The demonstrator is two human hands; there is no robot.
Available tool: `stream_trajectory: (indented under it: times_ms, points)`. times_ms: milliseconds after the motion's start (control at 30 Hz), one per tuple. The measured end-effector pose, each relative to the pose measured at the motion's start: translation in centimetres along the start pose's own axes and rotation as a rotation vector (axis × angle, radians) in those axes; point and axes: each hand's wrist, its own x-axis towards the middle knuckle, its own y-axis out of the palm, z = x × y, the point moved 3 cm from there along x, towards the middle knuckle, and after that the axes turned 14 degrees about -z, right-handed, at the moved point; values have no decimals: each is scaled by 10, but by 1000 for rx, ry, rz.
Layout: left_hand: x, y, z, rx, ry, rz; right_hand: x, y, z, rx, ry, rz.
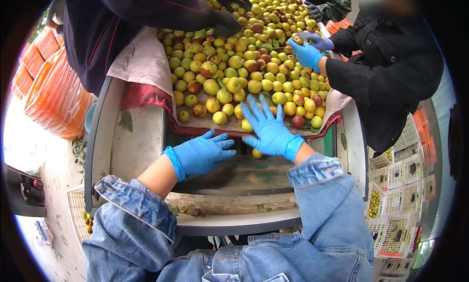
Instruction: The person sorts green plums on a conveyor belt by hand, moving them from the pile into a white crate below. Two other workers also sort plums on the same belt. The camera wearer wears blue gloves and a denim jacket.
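Many green, yellow and reddish jujube-like fruits (pixel 234 85) lie spread over a pale cloth (pixel 205 128) with a red edge. My right hand (pixel 269 130), in a blue glove, is spread over the cloth's near edge, its fingertips among the nearest fruits. Below its palm, one yellow fruit (pixel 257 153) sits past the cloth's edge, above a dark green belt surface (pixel 234 175). My left hand (pixel 200 154), also blue-gloved, hovers over that surface with fingers apart and nothing in it. Whether my right palm touches a fruit is hidden.
A grey-rimmed metal frame (pixel 242 229) surrounds the belt. At the right, a person in black holds a fruit in blue gloves (pixel 307 55); at the upper left, a dark-gloved person (pixel 225 23) reaches over the fruit. Orange crates (pixel 62 95) stand left, pale crates (pixel 397 201) right.
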Motion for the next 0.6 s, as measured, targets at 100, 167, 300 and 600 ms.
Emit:
stream_trajectory:
  times_ms: [100, 167, 300, 600]
  points:
    - [14, -12, 0, -125, -132, -39, 3, -35, 15, 186, -144, 104]
    - [17, -19, -3, -186, -210, -105, 29, -54, 8, 365, -56, -253]
    - [17, -35, 4, -68, -306, -259, 70, -7, 7, 277, 110, -217]
    - [6, -32, 20, 419, -501, -516, 4, -17, -1, 536, -155, 332]
